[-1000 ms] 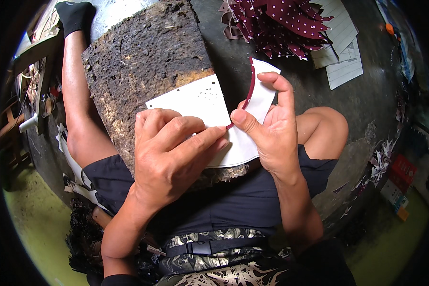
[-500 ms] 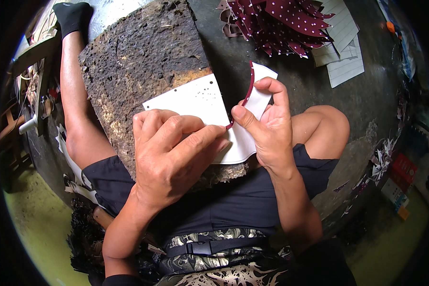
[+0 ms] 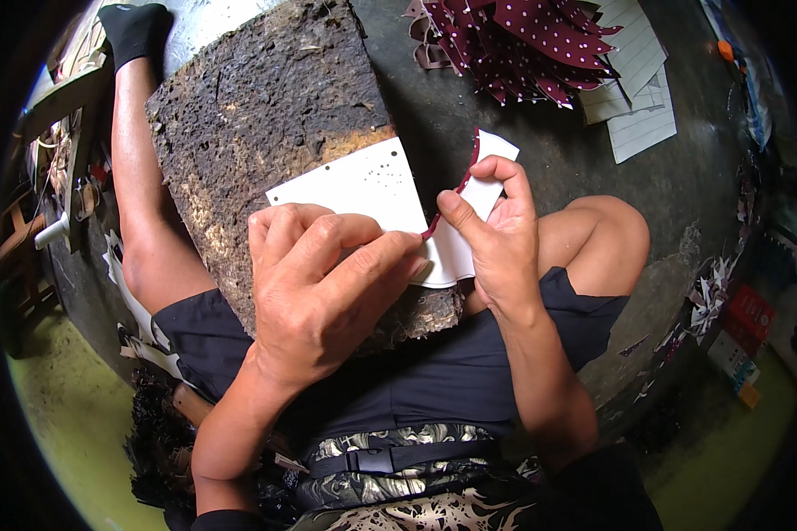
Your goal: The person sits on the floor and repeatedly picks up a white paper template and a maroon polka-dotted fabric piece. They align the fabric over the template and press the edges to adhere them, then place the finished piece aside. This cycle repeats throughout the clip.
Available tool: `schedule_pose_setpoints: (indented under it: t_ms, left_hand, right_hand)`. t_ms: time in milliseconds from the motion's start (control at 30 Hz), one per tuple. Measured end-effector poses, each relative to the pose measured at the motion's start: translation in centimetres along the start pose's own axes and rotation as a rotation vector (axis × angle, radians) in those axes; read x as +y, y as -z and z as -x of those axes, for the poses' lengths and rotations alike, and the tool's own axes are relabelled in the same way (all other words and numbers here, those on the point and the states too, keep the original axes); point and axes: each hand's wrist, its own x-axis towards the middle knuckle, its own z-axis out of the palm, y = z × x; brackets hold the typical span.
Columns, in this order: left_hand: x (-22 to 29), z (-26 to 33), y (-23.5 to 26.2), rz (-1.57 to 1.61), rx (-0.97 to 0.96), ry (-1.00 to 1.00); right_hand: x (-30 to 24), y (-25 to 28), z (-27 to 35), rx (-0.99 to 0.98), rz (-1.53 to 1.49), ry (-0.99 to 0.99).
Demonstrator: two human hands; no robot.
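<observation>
While the left hand stayed pressed on the white card, the right hand had slid its pinch slightly down the maroon strip, so the edging was still creeping along.

White card, maroon strip, white-dotted maroon fabric pile.

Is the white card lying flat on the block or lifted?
Mostly flat: white card rests on the rough block; right hand lifts its right edge.

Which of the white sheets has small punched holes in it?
The white card sheet lying on the rough dark block, under both hands. The lined white paper sheets at upper right, beside the dotted maroon pieces, show ruled lines, no holes.
</observation>
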Motion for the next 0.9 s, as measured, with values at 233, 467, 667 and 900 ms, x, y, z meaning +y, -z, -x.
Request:
schedule_pose_setpoints:
  t_ms: [233, 467, 667, 900]
  left_hand:
    - [0.2, 0.0, -0.1, -0.013, -0.001, -0.016]
    - [0.1, -0.2, -0.3, 0.0, -0.006, -0.02]
    - [-0.4, -0.2, -0.1, 0.003, 0.006, -0.039]
    - [-0.5, -0.1, -0.2, -0.003, 0.009, -0.031]
  right_hand:
    - [1.1, 0.3, 0.1, 0.071, 0.03, 0.017]
    - [-0.6, 1.0, -0.3, 0.123, 0.682, 0.137]
    - [-5.4, 0.6, 0.5, -0.139, 0.992, 0.547]
    - [-4.0, -0.2, 0.2, -0.351, 0.549, 0.217]
